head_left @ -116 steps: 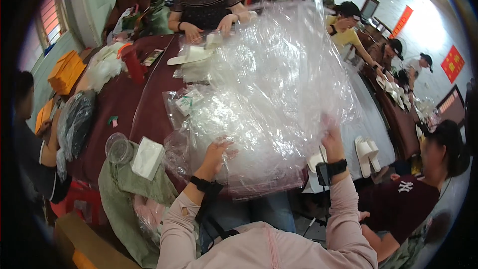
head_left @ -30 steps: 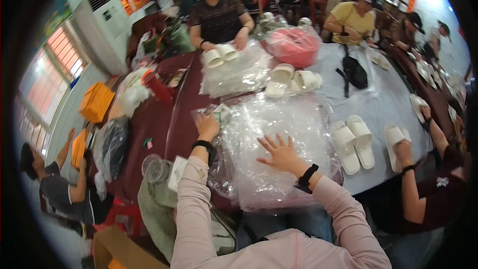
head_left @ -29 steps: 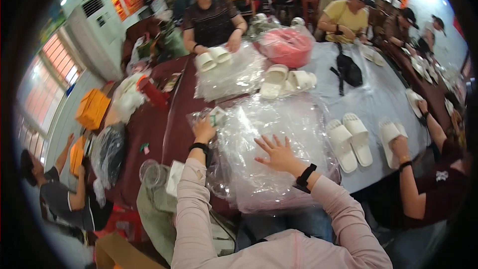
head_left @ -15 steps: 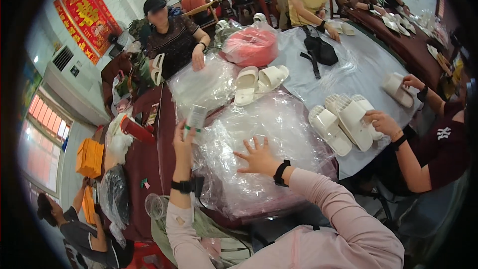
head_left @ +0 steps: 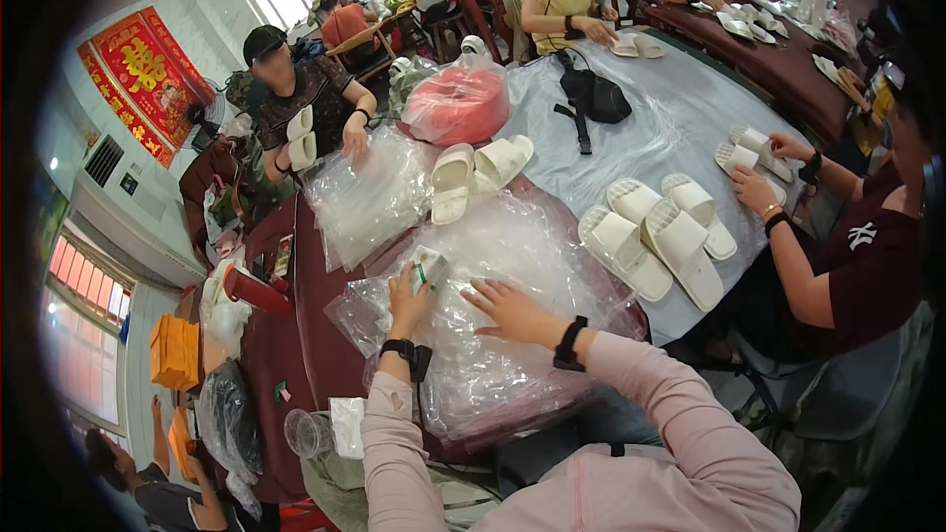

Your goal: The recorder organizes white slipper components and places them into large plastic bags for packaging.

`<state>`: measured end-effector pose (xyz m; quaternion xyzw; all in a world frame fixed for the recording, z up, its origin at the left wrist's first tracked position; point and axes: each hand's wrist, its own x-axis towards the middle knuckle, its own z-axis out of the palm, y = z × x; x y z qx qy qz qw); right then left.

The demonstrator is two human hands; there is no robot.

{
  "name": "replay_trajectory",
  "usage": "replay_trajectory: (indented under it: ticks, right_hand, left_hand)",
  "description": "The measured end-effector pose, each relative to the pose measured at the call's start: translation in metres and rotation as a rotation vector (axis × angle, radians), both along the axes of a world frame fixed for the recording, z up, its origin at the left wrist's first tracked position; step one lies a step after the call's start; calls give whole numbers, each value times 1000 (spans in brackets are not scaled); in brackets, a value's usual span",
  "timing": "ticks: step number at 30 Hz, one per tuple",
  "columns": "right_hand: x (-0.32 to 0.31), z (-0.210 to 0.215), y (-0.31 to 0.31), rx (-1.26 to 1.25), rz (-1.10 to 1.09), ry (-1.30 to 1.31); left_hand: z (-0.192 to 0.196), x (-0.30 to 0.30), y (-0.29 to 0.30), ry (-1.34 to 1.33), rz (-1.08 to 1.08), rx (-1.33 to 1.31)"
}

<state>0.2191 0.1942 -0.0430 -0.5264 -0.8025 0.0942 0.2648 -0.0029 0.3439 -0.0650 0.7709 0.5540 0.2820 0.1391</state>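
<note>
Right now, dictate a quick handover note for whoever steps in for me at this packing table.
Left hand: pinching a small white-and-green packet at the far edge of the stack of clear plastic bags.
Right hand: open, palm flat on the stack, holding it down.
White slippers lie loose in a cluster to the right; another pair sits beyond the stack.
Done: bags laid flat in front of you.
Left: no slipper is in a bag on this stack yet; the packet is not yet placed.

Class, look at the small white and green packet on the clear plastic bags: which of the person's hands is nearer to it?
Left. The left hand touches the packet from below; the right hand lies flat on the plastic bags beside it, apart.
</note>
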Motion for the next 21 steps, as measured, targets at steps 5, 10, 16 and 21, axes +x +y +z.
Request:
replay_trajectory:
  ticks: [5,10,16,21]
  right_hand:
    - [48,58,-10,91,-863,-276]
    - [75,5,23,-180,-648,161]
    - [62,-8,48,-156,-431,294]
    - [57,-20,38,-130,-558,48]
  left_hand:
    - [11,4,-5,26,-6,-98]
    - [12,7,-4,-37,16,-31]
    - [-1,-21,8,-87,219,20]
    - [12,-25,0,274,370,-180]
